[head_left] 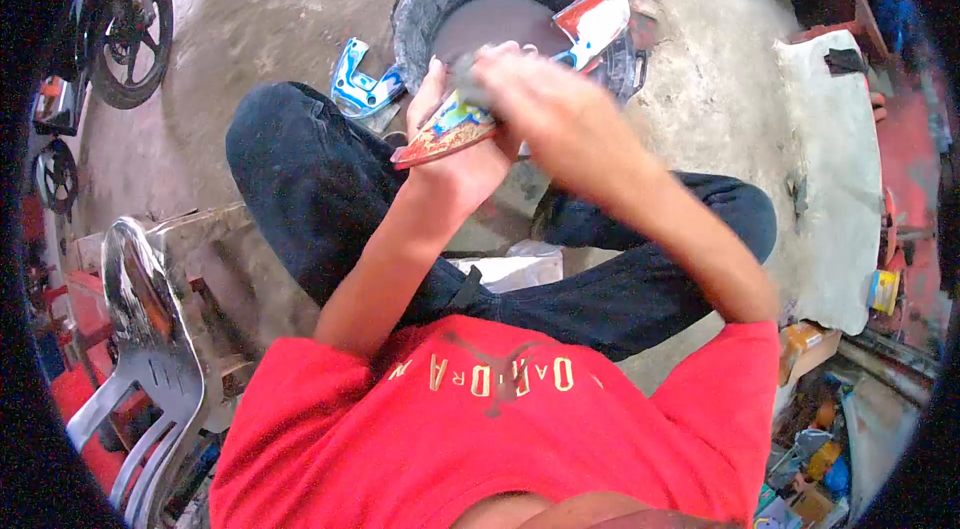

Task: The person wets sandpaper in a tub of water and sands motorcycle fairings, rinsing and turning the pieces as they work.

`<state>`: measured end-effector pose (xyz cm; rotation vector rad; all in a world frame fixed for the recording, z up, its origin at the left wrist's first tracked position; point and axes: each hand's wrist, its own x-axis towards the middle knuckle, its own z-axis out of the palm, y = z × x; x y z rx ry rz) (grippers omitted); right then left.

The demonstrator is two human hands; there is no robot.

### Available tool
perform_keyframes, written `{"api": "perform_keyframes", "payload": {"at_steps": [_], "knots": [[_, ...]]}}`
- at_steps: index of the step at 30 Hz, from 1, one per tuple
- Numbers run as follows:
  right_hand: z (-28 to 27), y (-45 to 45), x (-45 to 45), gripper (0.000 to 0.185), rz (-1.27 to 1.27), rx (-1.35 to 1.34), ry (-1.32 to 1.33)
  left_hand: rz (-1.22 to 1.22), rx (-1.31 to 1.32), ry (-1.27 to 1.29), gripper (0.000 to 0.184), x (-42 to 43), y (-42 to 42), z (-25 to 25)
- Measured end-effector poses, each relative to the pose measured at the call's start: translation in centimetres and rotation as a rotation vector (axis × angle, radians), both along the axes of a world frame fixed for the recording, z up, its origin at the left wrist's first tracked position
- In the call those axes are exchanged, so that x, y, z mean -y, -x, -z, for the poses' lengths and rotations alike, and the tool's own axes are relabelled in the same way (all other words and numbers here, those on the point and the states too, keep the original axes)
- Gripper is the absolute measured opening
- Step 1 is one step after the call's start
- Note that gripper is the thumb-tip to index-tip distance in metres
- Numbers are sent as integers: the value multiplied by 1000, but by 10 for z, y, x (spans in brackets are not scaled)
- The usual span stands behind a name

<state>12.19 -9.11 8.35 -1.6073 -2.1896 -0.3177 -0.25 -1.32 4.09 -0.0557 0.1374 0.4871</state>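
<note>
A long painted part [445, 137], red, white and blue with a scuffed, sanded-looking tip, lies across my left hand [455, 169], whose fingers wrap round it from below. My right hand [545, 99] is over the part, its fingers bent and blurred, pressing a small grey piece [470, 84] on its surface. The part's wider red and white end [598, 19] reaches over the right rim of a black tub [410, 29] holding murky grey water [500, 26]. Left of the tub, a blue and white part [358, 84] lies on the floor.
A grey plastic chair [165, 369] stands at the lower left. Motorcycle wheels [130, 39] are at the upper left. A pale panel [835, 179] lies on the right, near a yellow container [883, 290] and a cardboard box [803, 349]. A white object [515, 271] sits between my legs.
</note>
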Motion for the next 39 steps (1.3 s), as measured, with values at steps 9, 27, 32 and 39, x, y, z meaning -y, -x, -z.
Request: {"api": "perform_keyframes", "payload": {"at_steps": [9, 27, 32, 39], "knots": [[-5, 14, 3, 35, -69, 34, -31, -11, -109, -30, 61, 2, 3, -1], [-24, 26, 10, 40, -98, -126, 104, 58, -92, -8, 59, 6, -2, 8], [1, -13, -3, 38, 53, -20, 86, -3, -70, -3, 54, 3, -2, 5], [1, -19, -1, 35, 79, -45, 58, 13, 46, 17, 54, 4, 1, 9]]}}
